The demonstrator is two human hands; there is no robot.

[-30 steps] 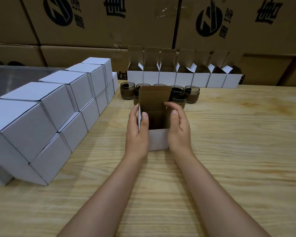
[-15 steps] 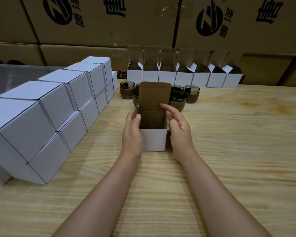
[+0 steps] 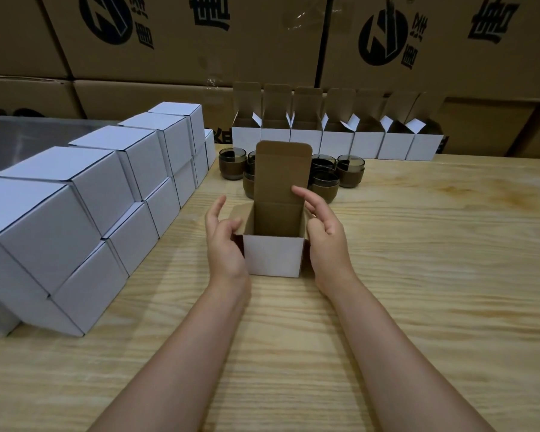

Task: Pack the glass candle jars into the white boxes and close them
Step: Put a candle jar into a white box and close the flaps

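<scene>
My left hand (image 3: 223,241) and right hand (image 3: 325,235) flank the open white box (image 3: 273,255), both released; candle jars (image 3: 351,171) at twelve o'clock.

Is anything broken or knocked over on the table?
No, nothing stands out. The candle jars stand upright in a cluster, the closed white boxes sit stacked in tidy rows, and the open boxes line up at the back. The box between the left hand and right hand simply has its lid up.

Open white box (image 3: 273,255) upright, lid (image 3: 282,173) raised; brown glass jars (image 3: 351,169) clustered behind.
</scene>
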